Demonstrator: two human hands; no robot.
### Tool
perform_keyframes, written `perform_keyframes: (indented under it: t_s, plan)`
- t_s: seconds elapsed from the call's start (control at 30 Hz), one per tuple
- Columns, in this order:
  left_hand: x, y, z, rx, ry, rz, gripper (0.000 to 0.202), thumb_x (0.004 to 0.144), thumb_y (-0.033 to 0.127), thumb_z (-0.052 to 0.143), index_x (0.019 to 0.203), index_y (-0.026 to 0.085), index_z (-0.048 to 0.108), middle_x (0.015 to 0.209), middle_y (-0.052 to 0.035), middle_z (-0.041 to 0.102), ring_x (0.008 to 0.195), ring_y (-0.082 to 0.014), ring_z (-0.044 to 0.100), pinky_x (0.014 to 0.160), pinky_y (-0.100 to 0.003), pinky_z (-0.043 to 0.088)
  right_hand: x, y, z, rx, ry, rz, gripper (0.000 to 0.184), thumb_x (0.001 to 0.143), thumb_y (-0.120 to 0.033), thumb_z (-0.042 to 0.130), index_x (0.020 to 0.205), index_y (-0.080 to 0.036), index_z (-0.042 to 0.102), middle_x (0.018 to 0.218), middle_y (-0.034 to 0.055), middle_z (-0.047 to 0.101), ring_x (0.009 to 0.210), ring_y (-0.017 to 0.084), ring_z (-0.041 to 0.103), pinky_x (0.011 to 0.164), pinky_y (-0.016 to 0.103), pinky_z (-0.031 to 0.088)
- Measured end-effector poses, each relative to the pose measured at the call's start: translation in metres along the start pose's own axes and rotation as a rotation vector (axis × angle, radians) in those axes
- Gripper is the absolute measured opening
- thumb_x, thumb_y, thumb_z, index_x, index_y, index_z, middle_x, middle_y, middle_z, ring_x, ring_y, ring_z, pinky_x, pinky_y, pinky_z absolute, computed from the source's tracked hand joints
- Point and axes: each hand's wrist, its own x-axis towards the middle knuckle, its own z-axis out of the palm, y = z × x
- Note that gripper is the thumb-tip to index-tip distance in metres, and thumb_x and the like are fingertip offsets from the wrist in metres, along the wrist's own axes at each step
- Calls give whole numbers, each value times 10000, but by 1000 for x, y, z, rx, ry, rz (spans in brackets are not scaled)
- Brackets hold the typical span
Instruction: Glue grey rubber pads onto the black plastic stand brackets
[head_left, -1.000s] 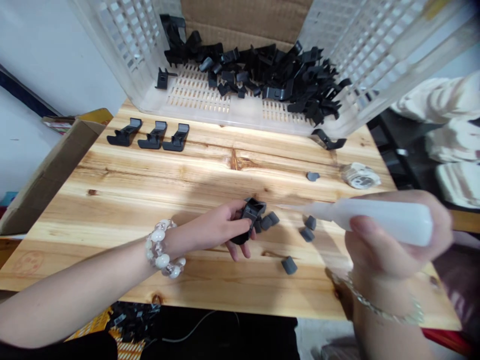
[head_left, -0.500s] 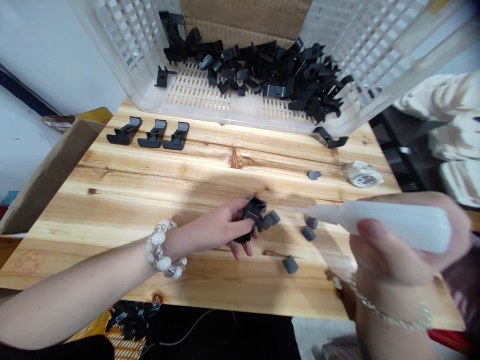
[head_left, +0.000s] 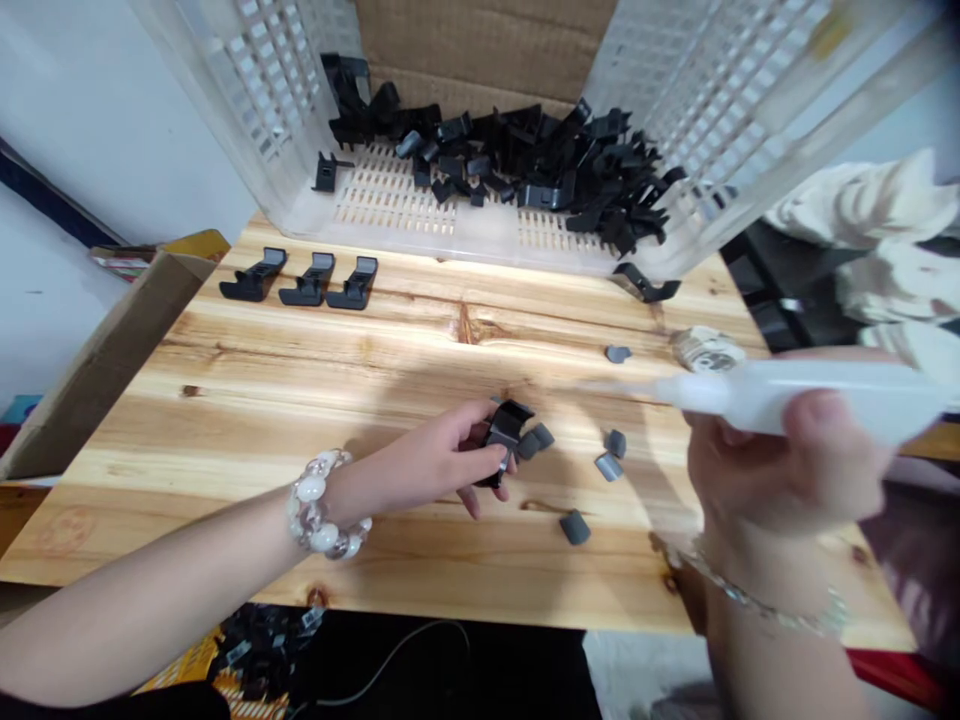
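My left grip (head_left: 442,455) clenches a black plastic clip (head_left: 506,430), fingers curled under it. My right grip (head_left: 780,470) clenches a white squeeze bottle (head_left: 795,395), nozzle pointing left. On the surface (head_left: 225,440): six grey caps (head_left: 615,443), two just beside the clip; three clips (head_left: 307,290) in a row; one more clip (head_left: 643,285) at the crate (head_left: 390,215).

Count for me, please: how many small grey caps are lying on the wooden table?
6 grey caps: two beside the black clip in the left hand, three more to the right of it, and one farther back. Others may be hidden under the hand.
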Motion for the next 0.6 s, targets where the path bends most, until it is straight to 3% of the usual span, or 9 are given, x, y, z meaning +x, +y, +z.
perform_keyframes:
  t_s: [0.1,0.2,0.27,0.47,0.6]
  plan:
    - [-4,7,1,22,18,41,207,912,291,538,1073,162,541,942,-61,609,859,-163,621,593,-234,569,2,2,3,141,-28,57,243,665,-291,728,717,-211,505,535,-54,485,397,82,399,310,205,226]
    - [-5,10,2,36,54,91,217,914,282,544,1084,149,565,916,-53,620,868,-147,593,665,-240,570,0,5,4,142,-209,184,200,737,-219,669,801,-241,481,685,0,660,459,136,557,327,203,274]
    - [-4,10,1,39,79,105,231,911,271,554,1103,144,576,935,-53,627,886,-142,594,697,-235,565,-4,6,6,129,-332,278,233,743,-202,661,827,-249,448,803,26,699,504,158,599,338,203,291]
    - [0,2,2,29,157,140,265,900,291,576,1132,163,569,986,-64,655,887,-153,631,649,-217,557,-25,16,20,77,-545,543,292,709,-144,724,896,-242,522,744,-32,572,579,110,512,456,223,396]
    - [0,3,5,11,172,125,296,895,321,583,1146,169,551,1012,-73,665,869,-168,651,618,-236,569,-34,26,23,-115,-667,462,134,787,-240,716,801,-200,589,699,-15,567,602,115,525,545,262,428]
